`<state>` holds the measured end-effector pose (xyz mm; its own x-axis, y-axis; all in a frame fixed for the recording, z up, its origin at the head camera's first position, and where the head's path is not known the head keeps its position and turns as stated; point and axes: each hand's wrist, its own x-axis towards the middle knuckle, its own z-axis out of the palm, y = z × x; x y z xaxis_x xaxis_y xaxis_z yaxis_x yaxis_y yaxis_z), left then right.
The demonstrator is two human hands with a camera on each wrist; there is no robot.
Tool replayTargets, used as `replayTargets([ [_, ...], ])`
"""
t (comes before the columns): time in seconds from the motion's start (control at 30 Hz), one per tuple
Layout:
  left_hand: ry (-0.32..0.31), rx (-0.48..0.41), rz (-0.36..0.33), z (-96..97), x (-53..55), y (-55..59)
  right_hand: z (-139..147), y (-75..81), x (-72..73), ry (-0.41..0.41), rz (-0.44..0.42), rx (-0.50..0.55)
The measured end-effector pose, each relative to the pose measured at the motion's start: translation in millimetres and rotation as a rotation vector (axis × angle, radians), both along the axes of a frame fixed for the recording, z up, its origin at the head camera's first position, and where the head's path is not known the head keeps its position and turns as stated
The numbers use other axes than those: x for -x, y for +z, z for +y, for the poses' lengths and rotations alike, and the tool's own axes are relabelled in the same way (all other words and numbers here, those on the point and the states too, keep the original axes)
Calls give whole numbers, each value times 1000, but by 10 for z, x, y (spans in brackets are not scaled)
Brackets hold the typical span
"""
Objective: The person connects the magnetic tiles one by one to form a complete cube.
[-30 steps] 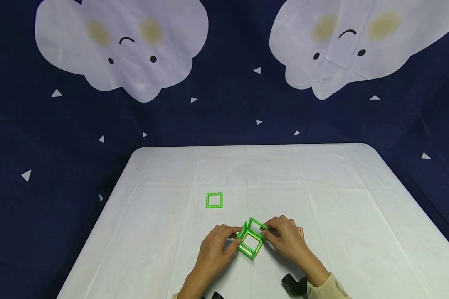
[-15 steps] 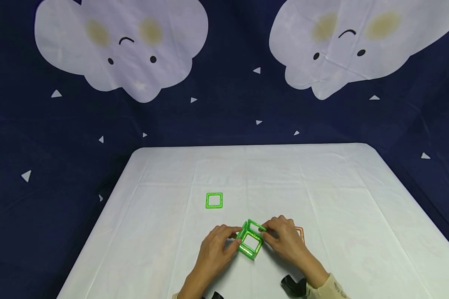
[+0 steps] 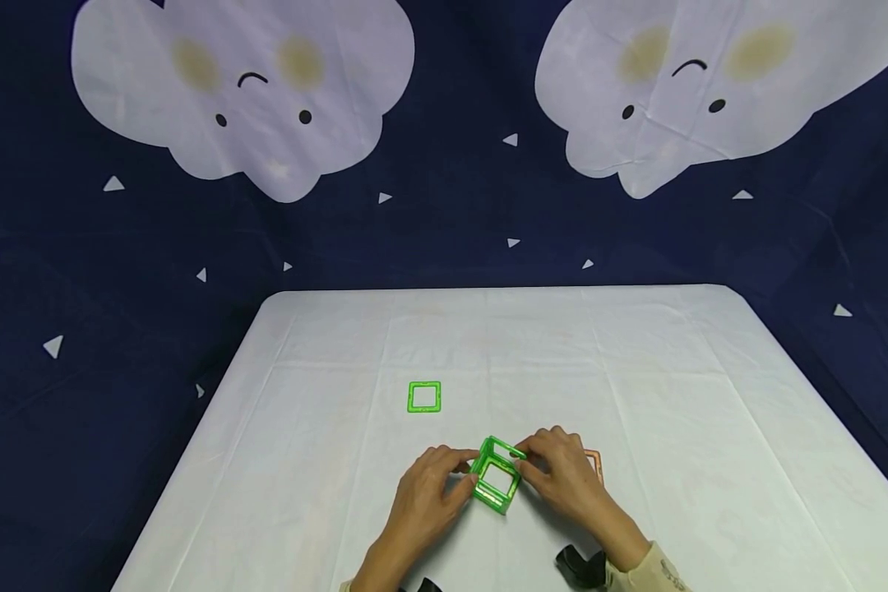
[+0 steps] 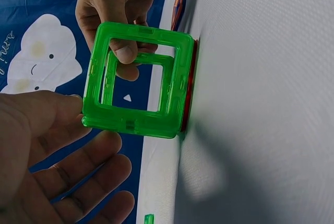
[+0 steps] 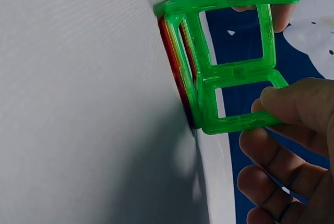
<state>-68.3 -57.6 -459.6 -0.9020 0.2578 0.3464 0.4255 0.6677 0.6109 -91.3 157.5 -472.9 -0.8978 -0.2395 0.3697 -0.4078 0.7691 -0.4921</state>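
We have the green box (image 4: 130, 124), built of open square panels, between our hands at the near middle of the white table (image 3: 326, 493), with a red square (image 5: 177, 72) along its table side. Our left hand (image 3: 431, 485) pinches the box's left edge between thumb and forefinger, the other fingers loosely spread beside it. Our right hand (image 3: 568, 469) pinches the outer edge of a right-hand panel (image 5: 242, 122), thumb against forefinger, the remaining fingers bent clear.

The step seems to be squaring that panel up, and we would do it best by letting the left hand only steady the box while the right eases the panel's edge into line. A light pinch should do; squeezing could fold the seams. We can't tell whether every seam meets.

A loose green square (image 3: 424, 409) lies farther off to the left; an orange square (image 3: 598, 464) lies just beside our right hand.
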Motion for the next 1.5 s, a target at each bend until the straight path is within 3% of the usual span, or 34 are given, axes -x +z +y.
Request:
replayTargets([
  [0.83, -119, 26, -15, -65, 82, 61, 48, -37, 60, 28, 94, -17],
  [1.13, -128, 41, 0, -75, 129, 70, 56, -20, 81, 34, 27, -31],
  [1.5, -281, 99, -32, -126, 241, 59, 59, -7, 101, 63, 14, -41],
])
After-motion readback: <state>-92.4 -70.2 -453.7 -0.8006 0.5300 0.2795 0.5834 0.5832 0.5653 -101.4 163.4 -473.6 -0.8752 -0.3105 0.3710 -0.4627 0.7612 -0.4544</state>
